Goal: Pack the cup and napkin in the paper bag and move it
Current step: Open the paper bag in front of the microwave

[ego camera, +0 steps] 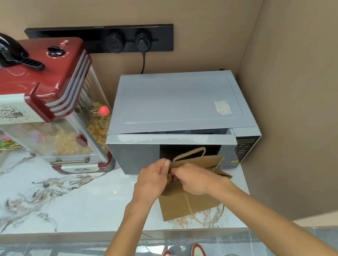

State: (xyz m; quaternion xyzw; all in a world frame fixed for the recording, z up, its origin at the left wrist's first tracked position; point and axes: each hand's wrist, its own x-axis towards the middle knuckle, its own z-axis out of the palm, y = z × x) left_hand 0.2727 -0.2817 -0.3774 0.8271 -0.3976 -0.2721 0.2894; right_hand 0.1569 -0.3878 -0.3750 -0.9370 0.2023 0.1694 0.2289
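Observation:
A brown paper bag (186,205) stands on the marble counter (71,203) in front of the microwave, its mouth facing up and a paper handle (190,154) rising at the back. My left hand (151,182) pinches the bag's left top edge. My right hand (196,181) grips the top edge beside it, fingers curled over the rim. Both hands meet at the bag's opening. No cup or napkin shows; the inside of the bag is hidden by my hands.
A silver microwave (178,103) sits right behind the bag, its door slightly ajar. A red popcorn machine (39,101) stands to the left. Beige walls close off the back and right. The counter's front edge (70,231) runs below my forearms.

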